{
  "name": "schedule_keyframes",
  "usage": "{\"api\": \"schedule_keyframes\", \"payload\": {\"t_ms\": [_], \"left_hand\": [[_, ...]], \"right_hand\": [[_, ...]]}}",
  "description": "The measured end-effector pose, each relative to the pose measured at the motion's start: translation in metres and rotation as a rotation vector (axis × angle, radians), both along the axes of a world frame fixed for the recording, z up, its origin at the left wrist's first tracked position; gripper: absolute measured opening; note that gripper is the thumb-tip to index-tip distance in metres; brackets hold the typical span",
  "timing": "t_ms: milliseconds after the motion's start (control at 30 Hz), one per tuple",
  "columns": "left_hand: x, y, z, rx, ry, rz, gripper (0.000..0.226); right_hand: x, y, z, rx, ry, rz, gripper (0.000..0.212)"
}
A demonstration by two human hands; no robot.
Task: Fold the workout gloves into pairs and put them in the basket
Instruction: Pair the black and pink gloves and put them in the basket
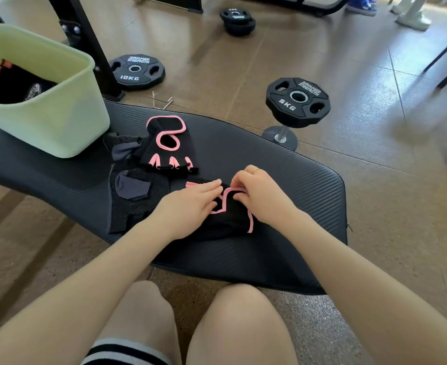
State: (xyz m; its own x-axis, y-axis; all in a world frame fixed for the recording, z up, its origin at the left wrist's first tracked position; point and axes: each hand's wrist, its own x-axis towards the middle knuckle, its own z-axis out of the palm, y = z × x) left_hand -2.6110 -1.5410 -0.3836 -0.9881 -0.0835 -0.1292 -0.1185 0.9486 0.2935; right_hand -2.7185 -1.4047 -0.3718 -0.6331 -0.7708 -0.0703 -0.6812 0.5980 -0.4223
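We record a black, pink-trimmed glove (227,214) lying on the black mat (296,185), under both hands. The left hand (190,206) rests flat on it, fingers straight and pressing the fabric. The right hand (259,196) has its fingertips (237,197) curled, pinching the pink edging. Just beyond the left fingertips lies the matching pink-trimmed glove (168,146), apart from the held one. To the left of the left fingers we note dark grey gloves (135,196), touching the matching glove. Well beyond, further left, stands the pale green basket (59,119), holding a black glove with orange trim (4,80).
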Motion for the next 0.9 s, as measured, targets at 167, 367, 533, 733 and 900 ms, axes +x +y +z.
{"api": "schedule_keyframes", "payload": {"t_ms": [167, 367, 533, 733, 900], "left_hand": [[0.009, 0.001, -0.008, -0.092, 0.092, 0.007, 0.044], [0.027, 0.0, -0.015, -0.25, 0.231, -0.022, 0.035], [0.026, 0.002, -0.016, -0.279, 0.271, -0.001, 0.044], [0.013, -0.012, -0.016, -0.236, 0.255, -0.071, 0.044], [0.011, -0.015, -0.016, -0.234, 0.21, -0.082, 0.047]], "right_hand": [[0.01, 0.0, -0.006, -0.025, 0.121, -0.023, 0.024], [0.01, -0.015, -0.005, 0.101, 0.129, 0.049, 0.025], [0.017, -0.01, -0.007, 0.021, 0.423, 0.151, 0.012], [0.012, -0.004, -0.013, -0.057, 0.446, 0.253, 0.028], [0.002, -0.014, -0.007, 0.022, 0.449, 0.329, 0.019]]}}
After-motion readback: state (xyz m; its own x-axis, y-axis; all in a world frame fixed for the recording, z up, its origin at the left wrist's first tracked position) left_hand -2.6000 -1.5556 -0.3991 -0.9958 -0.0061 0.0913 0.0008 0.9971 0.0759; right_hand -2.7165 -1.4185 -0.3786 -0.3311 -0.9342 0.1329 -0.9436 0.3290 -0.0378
